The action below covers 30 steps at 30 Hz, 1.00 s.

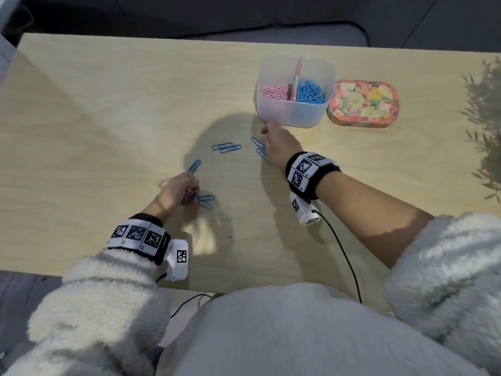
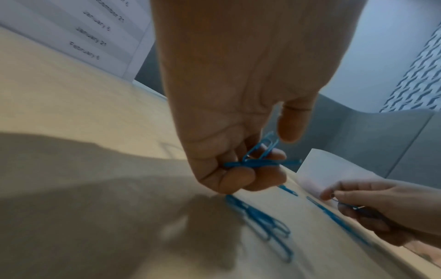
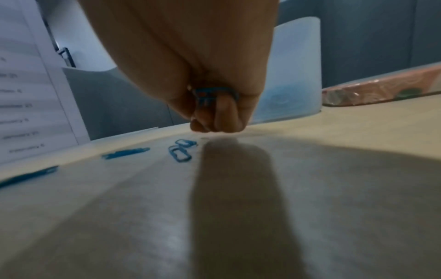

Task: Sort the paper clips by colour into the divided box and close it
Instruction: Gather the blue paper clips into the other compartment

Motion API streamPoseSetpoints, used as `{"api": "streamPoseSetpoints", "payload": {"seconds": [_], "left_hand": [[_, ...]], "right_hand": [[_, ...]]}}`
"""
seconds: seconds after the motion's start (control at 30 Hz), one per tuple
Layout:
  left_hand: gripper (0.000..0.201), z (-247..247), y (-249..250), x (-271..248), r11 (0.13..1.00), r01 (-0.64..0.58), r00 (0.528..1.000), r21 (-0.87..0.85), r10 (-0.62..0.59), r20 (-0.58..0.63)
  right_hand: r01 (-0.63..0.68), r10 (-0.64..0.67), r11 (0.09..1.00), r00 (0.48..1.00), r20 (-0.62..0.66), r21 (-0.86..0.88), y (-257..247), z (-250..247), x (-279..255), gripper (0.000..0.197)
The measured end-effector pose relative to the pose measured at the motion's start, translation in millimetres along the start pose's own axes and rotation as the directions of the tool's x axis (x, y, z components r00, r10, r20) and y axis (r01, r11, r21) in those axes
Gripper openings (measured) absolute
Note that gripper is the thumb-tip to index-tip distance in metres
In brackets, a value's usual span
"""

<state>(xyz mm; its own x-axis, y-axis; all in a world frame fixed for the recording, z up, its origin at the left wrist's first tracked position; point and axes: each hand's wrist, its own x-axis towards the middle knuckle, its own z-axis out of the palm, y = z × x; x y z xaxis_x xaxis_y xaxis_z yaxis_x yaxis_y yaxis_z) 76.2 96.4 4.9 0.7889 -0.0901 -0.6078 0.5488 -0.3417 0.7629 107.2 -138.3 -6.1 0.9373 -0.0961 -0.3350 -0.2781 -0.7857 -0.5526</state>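
A fluffy white fleece top point(image 1: 271, 335) is worn, with shaggy sleeves; the right sleeve point(image 1: 447, 267) is pushed up past the forearm, the left sleeve point(image 1: 103, 289) is drawn down to the wrist. Each wrist is wrapped in a black band faced with white tiles printed with black square codes point(image 1: 305, 169) point(image 1: 137, 234). A white coded camera block point(image 1: 303, 210) is hung at 6 o'clock of the right band, with a thin black cable point(image 1: 341, 256) trailing from it.

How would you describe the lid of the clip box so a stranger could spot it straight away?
Start at the wooden table and find the pale divided box holding pink and blue clips near its far right side. The lid lies flat just right of that box. It alone is covered in a bright flower pattern of red, yellow and green.
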Motion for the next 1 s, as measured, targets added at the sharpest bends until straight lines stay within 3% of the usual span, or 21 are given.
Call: {"api": "streamPoseSetpoints", "payload": {"seconds": [0.1, 0.17, 0.23, 0.33, 0.57, 0.63, 0.7, 0.73, 0.8, 0.87, 0.9, 0.93, 1.0], "left_hand": [[0.017, -6.4, -17.5, -11.6, 0.949, -0.153, 0.987, 0.277, 0.134, 0.084], [0.037, -8.5, -25.0, -11.8, 0.871, -0.230, 0.973, 0.434, 0.193, 0.129], [0.041, -9.0, -24.4, -6.9, 0.811, -0.290, 0.957, 0.508, 0.254, 0.140], [0.024, -9.8, -20.2, 2.3, 0.670, -0.379, 0.920, 0.638, 0.345, 0.185], [0.016, -0.1, -9.7, 7.9, 0.395, -0.436, 0.881, 0.808, 0.372, 0.294], [0.016, 3.6, -11.0, 6.1, 0.387, -0.448, 0.869, 0.806, 0.400, 0.291], [0.017, 4.7, -11.8, 4.1, 0.419, -0.430, 0.873, 0.800, 0.417, 0.251], [0.017, 3.7, -13.3, 5.3, 0.426, -0.425, 0.876, 0.799, 0.418, 0.243], [0.015, 0.3, -16.5, 8.6, 0.395, -0.421, 0.879, 0.817, 0.402, 0.258], [0.016, -0.1, -18.0, 9.8, 0.355, -0.415, 0.881, 0.837, 0.387, 0.273], [0.016, -0.5, -18.2, 9.0, 0.374, -0.410, 0.884, 0.832, 0.388, 0.261], [0.016, -0.4, -17.0, 8.0, 0.424, -0.405, 0.887, 0.810, 0.398, 0.235], [0.015, -3.1, -13.0, 5.6, 0.573, -0.379, 0.902, 0.727, 0.403, 0.153]], "right_hand": [[0.073, -0.076, 0.987, 0.997, -0.014, -0.146, 1.1, 5.7, -3.2, 0.035], [0.087, -0.084, 0.980, 0.996, 0.029, -0.177, 2.3, 9.7, -4.7, 0.033], [0.072, -0.068, 0.983, 0.997, 0.032, -0.167, 3.2, 12.4, -5.1, 0.026], [0.051, -0.045, 0.983, 0.998, 0.043, -0.175, 5.6, 11.9, -8.2, 0.019], [0.119, -0.101, 0.974, 0.990, 0.102, -0.194, 5.9, 10.5, -16.4, 0.017], [0.067, -0.069, 0.997, 0.996, 0.061, 0.028, 6.0, 7.0, -15.9, 0.013], [-0.053, 0.031, 0.926, 0.997, 0.065, 0.374, 2.5, 2.7, -13.1, 0.011], [-0.132, 0.084, 0.825, 0.990, 0.112, 0.550, -1.6, 0.4, -11.9, 0.008], [-0.302, 0.165, 0.528, 0.953, 0.253, 0.794, -10.5, -3.2, -8.8, 0.018], [-0.422, 0.187, 0.275, 0.905, 0.383, 0.864, -17.8, -7.6, -6.9, 0.024], [-0.456, 0.175, 0.237, 0.889, 0.424, 0.858, -21.2, -8.3, -5.8, 0.024], [-0.475, 0.161, 0.256, 0.880, 0.447, 0.842, -24.7, -8.6, -5.0, 0.026], [-0.453, 0.175, 0.439, 0.890, 0.421, 0.776, -32.8, -4.4, -2.1, 0.034]]}}
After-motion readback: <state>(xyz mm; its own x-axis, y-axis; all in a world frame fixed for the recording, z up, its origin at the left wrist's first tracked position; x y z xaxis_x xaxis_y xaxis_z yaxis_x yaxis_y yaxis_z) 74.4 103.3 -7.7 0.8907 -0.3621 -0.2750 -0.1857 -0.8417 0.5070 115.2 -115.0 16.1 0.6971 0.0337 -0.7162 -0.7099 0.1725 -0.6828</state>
